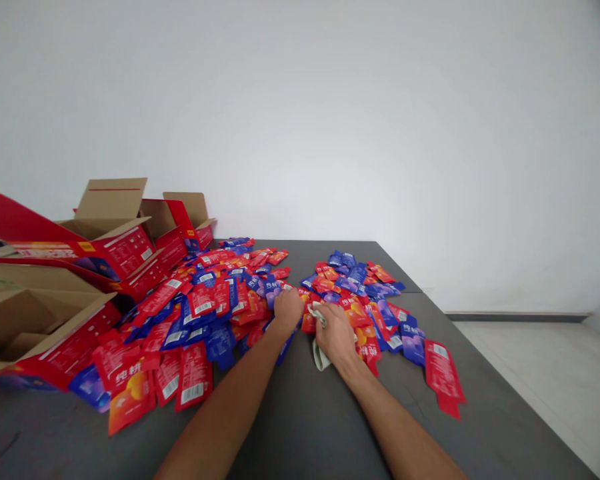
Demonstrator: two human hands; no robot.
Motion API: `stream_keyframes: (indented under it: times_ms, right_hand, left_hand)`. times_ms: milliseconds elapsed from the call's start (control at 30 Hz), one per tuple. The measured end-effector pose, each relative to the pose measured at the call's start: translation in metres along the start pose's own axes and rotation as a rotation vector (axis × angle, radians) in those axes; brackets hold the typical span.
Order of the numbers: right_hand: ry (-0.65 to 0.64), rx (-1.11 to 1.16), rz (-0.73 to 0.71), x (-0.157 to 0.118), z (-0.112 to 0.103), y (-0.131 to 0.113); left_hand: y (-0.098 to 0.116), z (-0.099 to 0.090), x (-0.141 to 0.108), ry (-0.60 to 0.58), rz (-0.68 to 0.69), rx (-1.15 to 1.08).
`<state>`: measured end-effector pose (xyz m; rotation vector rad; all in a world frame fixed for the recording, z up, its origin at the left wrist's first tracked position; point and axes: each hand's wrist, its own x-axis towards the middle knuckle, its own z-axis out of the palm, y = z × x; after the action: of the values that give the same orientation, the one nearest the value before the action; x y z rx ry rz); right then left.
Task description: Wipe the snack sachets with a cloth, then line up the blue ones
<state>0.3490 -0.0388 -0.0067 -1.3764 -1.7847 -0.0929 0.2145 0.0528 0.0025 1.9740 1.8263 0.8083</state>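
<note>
Closed over a pale, crumpled cloth (321, 355), my right hand (334, 331) rests against the near-left edge of the right-hand pile of red and blue pouches (356, 310). The cloth shows at the thumb side and hangs down to the table. My left hand (289, 307) is curled with its back to me, at the right edge of the larger pile of pouches (220, 293). Its fingers are hidden, so whatever it may hold cannot be seen. Several pouches carry fruit pictures; others lie with barcodes facing up.
Open red cardboard boxes (67, 340) line the left side of the dark grey table (305, 413). One red pouch (443, 373) lies apart near the right edge. A white wall (300, 120) stands behind, and pale floor (545, 373) shows at the right.
</note>
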Motion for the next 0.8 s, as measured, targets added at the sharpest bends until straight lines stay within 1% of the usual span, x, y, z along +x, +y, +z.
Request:
stream_keyframes:
  times_ms: [100, 167, 233, 300, 367, 400, 433, 500, 567, 633, 667, 733, 800]
  right_hand:
    - [-0.024, 0.003, 0.021, 0.0, -0.002, -0.001]
    - [-0.037, 0.007, 0.036, 0.0, -0.002, -0.002]
    - [-0.031, 0.019, 0.037, 0.0, -0.002, -0.001]
    - [-0.01, 0.045, 0.021, 0.0, -0.002, -0.001]
    - [0.011, 0.085, -0.01, 0.0, -0.002, -0.002]
    - [0.02, 0.11, -0.032, 0.0, -0.001, -0.004]
    - [0.023, 0.136, -0.06, -0.001, -0.001, -0.006]
    - [-0.009, 0.182, -0.128, -0.002, -0.001, -0.011]
    - [-0.081, 0.205, -0.189, -0.003, 0.0, -0.015]
    - [-0.124, 0.203, -0.208, -0.004, 0.001, -0.017]
    - [-0.117, 0.197, -0.201, -0.004, 0.001, -0.016]
    - [-0.061, 0.177, -0.167, -0.002, 0.002, -0.014]
    - [-0.01, 0.155, -0.133, 0.0, 0.002, -0.01]
  left_hand:
    - [-0.004, -0.003, 0.008, -0.009, -0.035, -0.163]
    - [-0.009, -0.01, 0.009, -0.005, -0.047, -0.294]
    - [-0.014, -0.019, 0.004, -0.008, -0.048, -0.439]
    - [-0.018, -0.027, -0.007, -0.03, -0.036, -0.586]
    - [-0.019, -0.031, -0.023, -0.058, -0.028, -0.715]
    - [-0.018, -0.031, -0.031, -0.077, -0.027, -0.81]
    - [-0.017, -0.03, -0.04, -0.101, -0.054, -1.005]
    - [-0.012, -0.027, -0.053, -0.154, -0.109, -1.277]
    - [-0.007, -0.025, -0.063, -0.199, -0.133, -1.424]
    - [-0.002, -0.024, -0.07, -0.244, -0.12, -1.497]
    - [0.0, -0.025, -0.072, -0.282, -0.095, -1.512]
    - [0.002, -0.026, -0.074, -0.354, -0.015, -1.504]
    - [0.002, -0.026, -0.076, -0.393, 0.076, -1.461]
